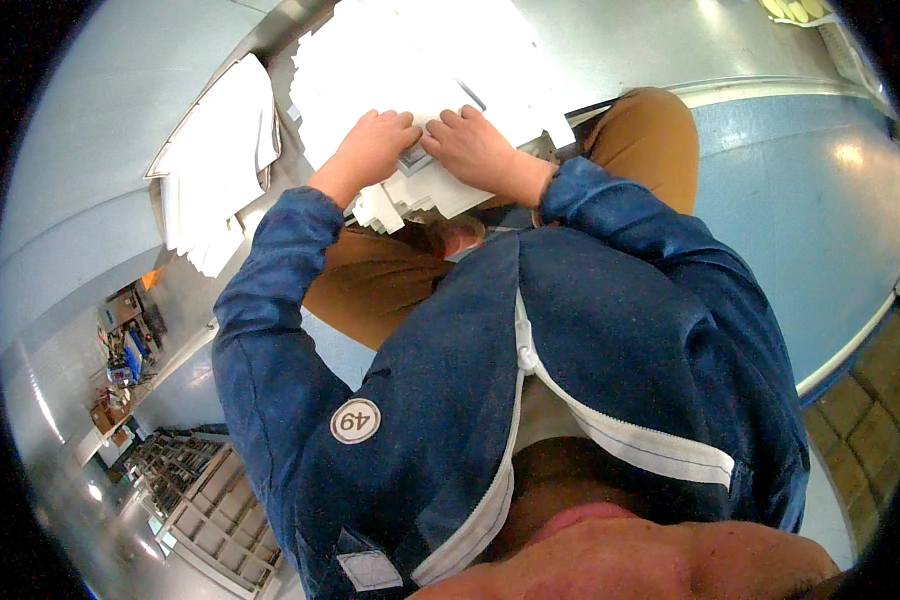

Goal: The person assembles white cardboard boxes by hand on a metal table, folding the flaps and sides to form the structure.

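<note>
My left hand [375, 146] and my right hand [467, 150] meet over a wide, overexposed spread of white sheets [420, 55]. Both have curled fingers, with the fingertips nearly touching. Just below them a small grey, flat-looking piece [411, 160] shows between the hands; its kind is unclear, and the fingers hide part of it. A slim dark strip [471, 95] lies on the white sheets just beyond my right hand. Layered white pieces [378, 208] jut out at the near edge, close to my lap.
Another pile of white sheets [220, 150] sits at the left. A metal worktop [630, 45] extends to the right, with yellow items [798, 10] at the far corner. My brown-trousered knee [655, 140] rises beside its edge. A rack [205, 515] stands at lower left.
</note>
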{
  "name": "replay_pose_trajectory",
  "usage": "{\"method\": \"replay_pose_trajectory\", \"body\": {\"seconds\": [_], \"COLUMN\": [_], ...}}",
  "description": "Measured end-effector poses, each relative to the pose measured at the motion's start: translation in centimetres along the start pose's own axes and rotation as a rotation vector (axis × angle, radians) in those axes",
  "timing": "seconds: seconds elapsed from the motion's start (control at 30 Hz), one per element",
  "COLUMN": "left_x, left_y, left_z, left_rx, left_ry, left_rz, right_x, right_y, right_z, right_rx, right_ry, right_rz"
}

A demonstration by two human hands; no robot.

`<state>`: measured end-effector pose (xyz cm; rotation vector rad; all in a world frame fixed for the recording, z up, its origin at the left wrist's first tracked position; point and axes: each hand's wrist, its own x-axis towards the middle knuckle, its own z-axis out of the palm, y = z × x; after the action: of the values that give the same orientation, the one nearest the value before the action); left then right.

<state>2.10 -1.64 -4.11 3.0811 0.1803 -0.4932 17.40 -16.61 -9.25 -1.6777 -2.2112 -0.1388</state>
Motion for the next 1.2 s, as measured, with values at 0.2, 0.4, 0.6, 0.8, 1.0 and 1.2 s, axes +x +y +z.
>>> {"method": "replay_pose_trajectory", "body": {"seconds": [0.2,0.4,0.6,0.8,1.0,1.2], "left_x": [-0.9,-1.4,-2.6,-3.1,-2.2,-2.1], "left_y": [0.3,0.8,1.3,3.2,5.1,4.2], "left_z": [0.8,1.6,1.7,2.8,2.1,2.8], "left_rx": [-0.139,-0.092,-0.173,-0.186,-0.219,-0.145], "left_ry": [0.014,0.032,0.118,0.382,0.146,0.151], "left_rz": [-0.049,-0.085,-0.130,-0.153,-0.352,-0.352], "right_x": [0.3,0.0,0.1,1.1,2.2,2.5], "right_y": [0.2,0.1,0.0,0.4,2.2,4.8], "right_z": [-0.2,-0.1,-0.2,0.1,-1.4,-3.4], "right_rx": [0.012,0.031,0.027,0.062,0.080,-0.152], "right_ry": [-0.079,-0.058,-0.074,-0.064,-0.192,-0.290], "right_rz": [-0.022,-0.020,-0.023,-0.044,-0.134,-0.349]}}
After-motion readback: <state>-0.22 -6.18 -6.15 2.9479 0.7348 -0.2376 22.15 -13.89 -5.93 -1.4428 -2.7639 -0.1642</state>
